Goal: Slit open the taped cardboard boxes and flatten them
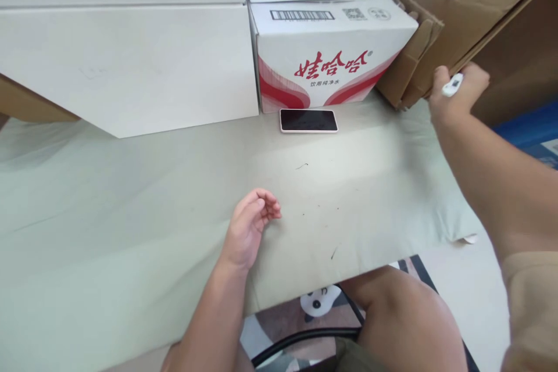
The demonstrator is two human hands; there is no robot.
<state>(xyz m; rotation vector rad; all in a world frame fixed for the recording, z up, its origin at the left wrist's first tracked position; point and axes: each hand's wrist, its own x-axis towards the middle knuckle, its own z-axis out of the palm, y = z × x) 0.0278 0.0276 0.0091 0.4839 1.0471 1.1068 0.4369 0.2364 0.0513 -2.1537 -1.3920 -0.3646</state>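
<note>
My left hand [250,226] rests on the pale green cloth [183,197], its fingers loosely curled and nothing in the palm. Out at the right, my right hand [457,93] is closed around a small white object [452,85] with a dark spot on its end; most of it is hidden in the fist, so its kind does not show. That hand is beside the brown cardboard boxes [422,52]; whether it touches them I cannot tell. A smartphone [308,121] with a dark screen lies flat at the foot of the white-and-red carton [322,64].
Large white boxes [143,64] stand along the back left. Dark specks and thin wisps [334,253] lie on the cloth. Beyond my right forearm is something blue [527,125]. Below the cloth's front edge are my knee [405,314] and a panda-patterned mat [320,302].
</note>
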